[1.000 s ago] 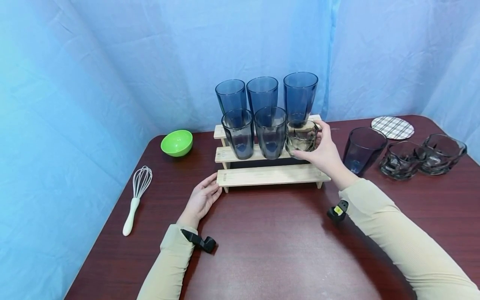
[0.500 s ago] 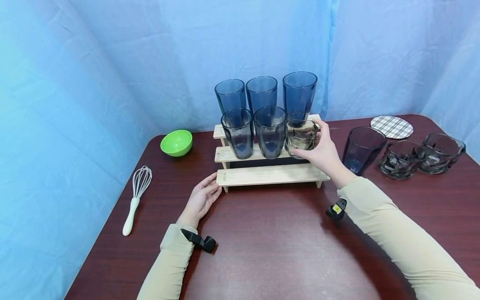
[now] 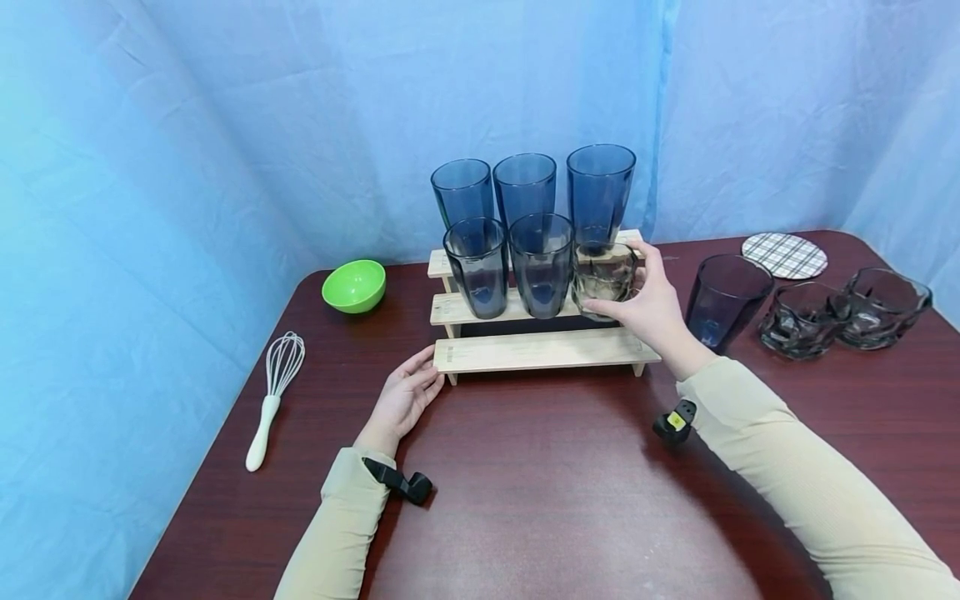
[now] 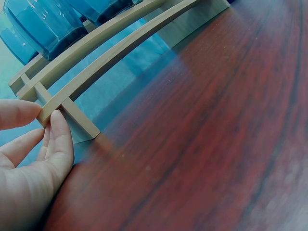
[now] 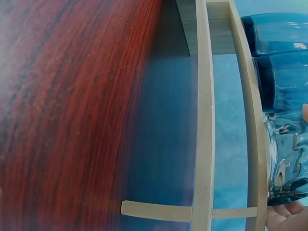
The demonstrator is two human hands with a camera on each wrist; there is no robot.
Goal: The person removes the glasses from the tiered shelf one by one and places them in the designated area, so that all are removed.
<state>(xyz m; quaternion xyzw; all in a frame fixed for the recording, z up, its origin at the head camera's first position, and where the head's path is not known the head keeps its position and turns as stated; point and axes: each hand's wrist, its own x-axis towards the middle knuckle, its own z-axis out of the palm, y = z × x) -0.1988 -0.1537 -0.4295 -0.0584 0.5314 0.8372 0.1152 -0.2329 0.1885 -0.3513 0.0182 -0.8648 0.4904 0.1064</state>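
A three-step wooden rack [image 3: 540, 352] stands at the back of the table. My left hand [image 3: 401, 400] pinches the left end of its lowest shelf between thumb and fingers, as the left wrist view shows at the shelf corner [image 4: 53, 105]. With my right hand [image 3: 652, 304] I grip a short, wavy clear glass [image 3: 602, 279] at the right end of the middle shelf. To its left on that shelf stand two tall grey-blue tumblers [image 3: 542, 271]. Behind them, three tall blue tumblers [image 3: 600, 187] line the top shelf. The lowest shelf is bare.
Right of the rack stand a tall dark tumbler [image 3: 723, 304] and two short wavy glasses [image 3: 802, 325], with a checked round coaster [image 3: 785, 255] behind. A green bowl [image 3: 354, 287] and a white-handled whisk [image 3: 262, 429] lie at the left. Blue curtains surround the table's back and sides.
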